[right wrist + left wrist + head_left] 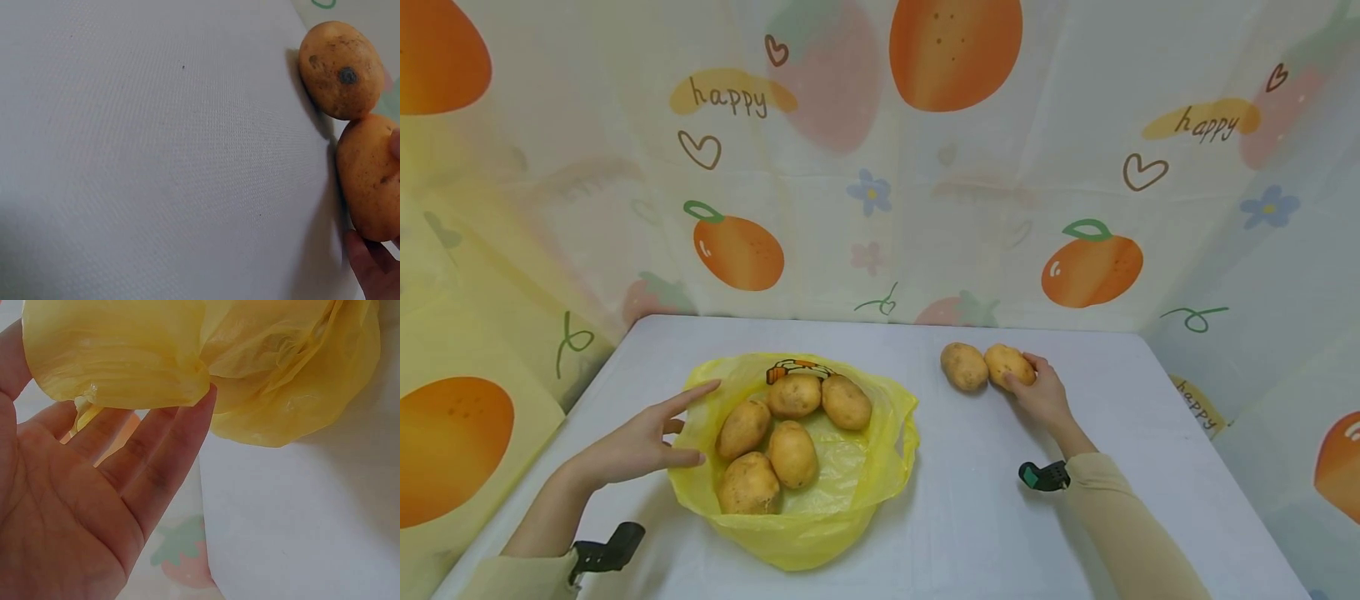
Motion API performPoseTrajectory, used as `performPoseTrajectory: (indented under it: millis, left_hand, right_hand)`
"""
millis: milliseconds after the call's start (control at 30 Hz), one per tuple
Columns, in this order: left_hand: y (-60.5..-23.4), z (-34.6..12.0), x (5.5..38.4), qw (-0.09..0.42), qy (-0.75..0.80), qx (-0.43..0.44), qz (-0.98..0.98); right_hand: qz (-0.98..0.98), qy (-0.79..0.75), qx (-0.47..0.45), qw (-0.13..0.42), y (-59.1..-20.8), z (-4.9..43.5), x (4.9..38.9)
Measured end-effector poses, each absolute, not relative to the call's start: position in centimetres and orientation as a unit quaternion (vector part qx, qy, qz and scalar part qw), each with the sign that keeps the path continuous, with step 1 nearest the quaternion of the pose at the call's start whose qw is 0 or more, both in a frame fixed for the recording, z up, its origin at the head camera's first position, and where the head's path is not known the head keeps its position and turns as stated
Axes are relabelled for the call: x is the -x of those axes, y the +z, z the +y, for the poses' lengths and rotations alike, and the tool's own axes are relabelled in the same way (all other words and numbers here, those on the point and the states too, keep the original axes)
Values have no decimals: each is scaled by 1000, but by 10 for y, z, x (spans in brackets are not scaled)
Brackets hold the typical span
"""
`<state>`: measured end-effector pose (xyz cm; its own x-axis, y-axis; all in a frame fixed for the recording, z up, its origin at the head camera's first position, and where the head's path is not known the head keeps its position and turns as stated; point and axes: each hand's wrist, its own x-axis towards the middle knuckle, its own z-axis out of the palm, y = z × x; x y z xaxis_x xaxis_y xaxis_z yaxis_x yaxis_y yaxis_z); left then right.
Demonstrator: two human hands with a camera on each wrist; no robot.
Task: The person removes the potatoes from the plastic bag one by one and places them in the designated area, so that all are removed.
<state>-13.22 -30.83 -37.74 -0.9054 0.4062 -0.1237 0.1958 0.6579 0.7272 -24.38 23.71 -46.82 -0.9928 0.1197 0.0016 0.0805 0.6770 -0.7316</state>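
Observation:
A yellow plastic bag (805, 533) stands with its mouth wide on the white table, with several potatoes (748, 483) inside. My left hand (636, 442) is at the bag's left rim, thumb and fingers spread and fairly straight. In the left wrist view, the fingers (165, 456) of that hand lie against the yellow plastic. Toward the back right, my right hand (1048, 400) grips a potato (1006, 365) between thumb and fingers. This potato (372, 181) touches a second potato (340, 69), which has a dark spot and lies to its left in the head view.
The white table (970, 517) reaches back to a hanging cloth (917, 225) printed with fruit and hearts. Black wrist cameras sit on the left wrist (610, 548) and right wrist (1045, 477).

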Motion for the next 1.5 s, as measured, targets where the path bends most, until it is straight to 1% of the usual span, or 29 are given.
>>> performPoseTrajectory:
  millis: [233,433,733,967,1267,1500]
  left_hand:
    - [-375,-308,133,146,381,-161,899]
    - [-375,-308,134,150,384,-161,897]
    - [-377,-307,132,139,385,-170,896]
    - [-378,-308,132,137,382,-175,897]
    - [-379,-308,132,140,388,-175,894]
    - [-379,-307,132,135,388,-177,894]
  right_hand:
    - [-917,396,33,40,-469,237,244]
    - [-919,391,29,35,-470,238,244]
    - [-924,381,28,29,-472,240,244]
    - [-926,376,13,43,-470,238,242]
    - [-927,370,25,50,-470,236,242]
    - [-928,368,45,44,-470,233,243]
